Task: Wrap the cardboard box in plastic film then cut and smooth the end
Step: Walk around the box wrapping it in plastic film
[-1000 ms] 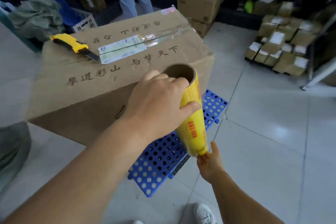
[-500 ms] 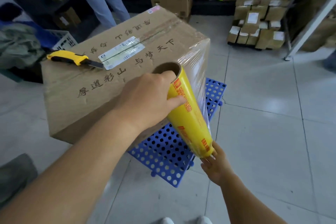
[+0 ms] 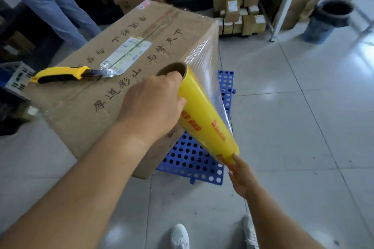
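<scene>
A large cardboard box (image 3: 85,105) with printed characters and a white label stands on a blue perforated pallet (image 3: 194,159). I hold a yellow roll of plastic film (image 3: 204,119) tilted beside the box's right corner. My left hand (image 3: 149,105) grips the roll's upper end, fingers in the cardboard core. My right hand (image 3: 240,176) holds the lower end. Clear film (image 3: 204,54) stretches from the roll to the box's right edge. A yellow utility knife (image 3: 60,74) lies on the box top, blade out.
Stacks of small cardboard parcels (image 3: 236,12) sit on the floor behind the box. A person in jeans (image 3: 46,4) stands at the far left. A dark bucket (image 3: 327,18) and a white shelf post (image 3: 287,2) stand at the right. My shoes (image 3: 180,236) are on grey tiles.
I have stepped rightward around the box with the roll in both hands. More film has come off the roll and now spans the box's right corner.
</scene>
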Demonstrator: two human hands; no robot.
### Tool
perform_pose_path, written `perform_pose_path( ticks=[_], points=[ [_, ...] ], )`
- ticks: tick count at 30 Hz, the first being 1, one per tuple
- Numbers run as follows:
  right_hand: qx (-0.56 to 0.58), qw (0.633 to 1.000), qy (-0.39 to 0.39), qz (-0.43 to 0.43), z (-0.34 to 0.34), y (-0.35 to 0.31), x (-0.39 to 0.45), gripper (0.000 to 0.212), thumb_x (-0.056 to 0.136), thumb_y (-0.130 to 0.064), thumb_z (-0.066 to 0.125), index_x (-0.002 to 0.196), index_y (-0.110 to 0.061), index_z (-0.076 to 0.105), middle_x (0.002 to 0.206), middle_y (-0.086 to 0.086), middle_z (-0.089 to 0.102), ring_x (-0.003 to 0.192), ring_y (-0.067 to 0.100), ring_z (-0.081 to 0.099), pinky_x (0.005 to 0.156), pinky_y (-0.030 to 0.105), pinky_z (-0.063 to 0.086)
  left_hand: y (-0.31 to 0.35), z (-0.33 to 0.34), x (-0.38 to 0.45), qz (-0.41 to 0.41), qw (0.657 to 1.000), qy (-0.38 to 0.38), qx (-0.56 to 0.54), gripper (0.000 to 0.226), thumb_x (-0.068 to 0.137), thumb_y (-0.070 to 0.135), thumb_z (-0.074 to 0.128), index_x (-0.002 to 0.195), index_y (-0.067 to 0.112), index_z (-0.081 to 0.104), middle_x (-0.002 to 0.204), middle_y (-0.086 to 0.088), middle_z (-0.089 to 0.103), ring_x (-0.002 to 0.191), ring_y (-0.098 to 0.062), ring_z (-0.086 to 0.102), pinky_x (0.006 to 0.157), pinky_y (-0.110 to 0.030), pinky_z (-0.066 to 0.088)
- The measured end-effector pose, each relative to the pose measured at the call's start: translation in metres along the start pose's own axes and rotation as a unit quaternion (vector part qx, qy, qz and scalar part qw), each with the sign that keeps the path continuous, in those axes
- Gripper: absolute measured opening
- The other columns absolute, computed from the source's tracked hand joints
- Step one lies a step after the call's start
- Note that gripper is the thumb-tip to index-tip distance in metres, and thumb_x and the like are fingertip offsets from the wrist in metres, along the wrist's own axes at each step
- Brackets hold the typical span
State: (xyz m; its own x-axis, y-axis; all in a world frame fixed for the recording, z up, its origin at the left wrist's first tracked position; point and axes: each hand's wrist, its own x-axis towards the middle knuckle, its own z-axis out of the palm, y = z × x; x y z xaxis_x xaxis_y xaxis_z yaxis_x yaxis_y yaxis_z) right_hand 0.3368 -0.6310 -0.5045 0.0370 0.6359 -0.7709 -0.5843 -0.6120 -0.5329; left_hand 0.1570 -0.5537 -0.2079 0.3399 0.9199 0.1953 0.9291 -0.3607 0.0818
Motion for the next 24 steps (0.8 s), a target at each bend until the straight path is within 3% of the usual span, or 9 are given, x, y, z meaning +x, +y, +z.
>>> perform_pose_path(
  ticks=[2, 4, 8, 10, 12, 16, 20, 22, 24],
  points=[
    [0.029, 0.999, 0.016, -0.009, 0.007, 0.008, -0.003, 0.059, 0.095, -0.044, 0.045, 0.145, -0.016, 0.035, 0.141, 0.004, 0.049, 0.129, 0.020, 0.046, 0.103, 0.028, 0.035, -0.010, -0.004, -0.004, -0.006, 1.000, 0.009, -0.007, 0.034, 0.083, 0.050, 0.057, 0.091, 0.017, 0.060, 0.072, -0.003, 0.058, 0.067, -0.026, 0.053, 0.056, -0.030, 0.037],
    [0.073, 0.997, 0.028, -0.021, 0.008, 0.016, -0.010, 0.060, 0.091, -0.046, 0.051, 0.142, -0.015, 0.042, 0.136, 0.007, 0.053, 0.117, 0.021, 0.055, 0.090, 0.028, 0.046, -0.016, -0.004, -0.013, -0.008, 0.999, -0.005, -0.042, 0.037, 0.081, 0.055, 0.058, 0.085, 0.018, 0.058, 0.071, -0.001, 0.058, 0.068, -0.025, 0.055, 0.057, -0.030, 0.039],
    [0.081, 0.995, 0.049, -0.034, 0.007, 0.034, -0.027, 0.054, 0.092, -0.028, 0.057, 0.140, -0.010, 0.041, 0.131, 0.007, 0.053, 0.109, 0.018, 0.054, 0.092, 0.027, 0.039, -0.026, 0.003, -0.033, 0.018, 0.996, -0.027, -0.079, 0.028, 0.082, 0.036, 0.064, 0.102, 0.017, 0.056, 0.078, 0.001, 0.056, 0.073, -0.022, 0.057, 0.058, -0.029, 0.039],
    [0.064, 0.994, 0.077, -0.034, 0.010, 0.038, -0.036, 0.060, 0.088, -0.043, 0.059, 0.139, -0.015, 0.043, 0.136, 0.006, 0.051, 0.114, 0.018, 0.053, 0.090, 0.026, 0.041, -0.029, -0.001, -0.036, 0.008, 0.998, -0.004, -0.060, 0.030, 0.080, 0.042, 0.065, 0.093, 0.015, 0.058, 0.072, -0.001, 0.054, 0.069, -0.025, 0.054, 0.057, -0.030, 0.037],
    [0.069, 0.993, 0.088, -0.034, 0.011, 0.044, -0.043, 0.063, 0.086, -0.053, 0.057, 0.138, -0.019, 0.045, 0.136, 0.004, 0.052, 0.119, 0.019, 0.052, 0.099, 0.031, 0.038, -0.030, -0.006, -0.040, -0.004, 0.999, 0.006, -0.054, 0.037, 0.077, 0.051, 0.065, 0.087, 0.015, 0.060, 0.070, -0.002, 0.055, 0.068, -0.025, 0.052, 0.057, -0.031, 0.038],
    [0.106, 0.991, 0.067, -0.051, 0.010, 0.061, -0.058, 0.049, 0.094, -0.024, 0.053, 0.140, -0.014, 0.040, 0.140, 0.008, 0.049, 0.111, 0.016, 0.051, 0.112, 0.031, 0.026, -0.036, -0.007, -0.056, 0.012, 0.995, -0.043, -0.091, 0.036, 0.079, 0.036, 0.068, 0.107, 0.017, 0.059, 0.090, -0.005, 0.064, 0.081, -0.026, 0.058, 0.068, -0.037, 0.049],
    [0.115, 0.985, 0.105, -0.067, 0.013, 0.068, -0.068, 0.054, 0.091, -0.041, 0.057, 0.137, -0.017, 0.044, 0.135, 0.004, 0.052, 0.112, 0.017, 0.052, 0.102, 0.030, 0.035, -0.048, -0.017, -0.066, -0.005, 0.998, 0.004, -0.056, 0.035, 0.077, 0.044, 0.067, 0.097, 0.016, 0.061, 0.087, -0.006, 0.064, 0.082, -0.028, 0.059, 0.067, -0.037, 0.048],
    [0.152, 0.981, 0.094, -0.069, 0.014, 0.072, -0.071, 0.052, 0.093, -0.035, 0.055, 0.138, -0.013, 0.043, 0.137, 0.005, 0.051, 0.113, 0.018, 0.052, 0.105, 0.030, 0.036, -0.051, -0.023, -0.074, -0.007, 0.998, 0.013, -0.059, 0.039, 0.075, 0.053, 0.065, 0.092, 0.018, 0.061, 0.082, -0.001, 0.062, 0.077, -0.023, 0.057, 0.064, -0.035, 0.047],
    [0.150, 0.983, 0.081, -0.072, 0.013, 0.084, -0.077, 0.048, 0.095, -0.022, 0.053, 0.139, -0.008, 0.041, 0.141, 0.009, 0.048, 0.114, 0.018, 0.050, 0.103, 0.027, 0.036, -0.056, -0.022, -0.085, 0.005, 0.996, -0.006, -0.090, 0.037, 0.075, 0.046, 0.068, 0.101, 0.020, 0.062, 0.089, 0.000, 0.064, 0.081, -0.022, 0.058, 0.069, -0.038, 0.051]
  ],
)
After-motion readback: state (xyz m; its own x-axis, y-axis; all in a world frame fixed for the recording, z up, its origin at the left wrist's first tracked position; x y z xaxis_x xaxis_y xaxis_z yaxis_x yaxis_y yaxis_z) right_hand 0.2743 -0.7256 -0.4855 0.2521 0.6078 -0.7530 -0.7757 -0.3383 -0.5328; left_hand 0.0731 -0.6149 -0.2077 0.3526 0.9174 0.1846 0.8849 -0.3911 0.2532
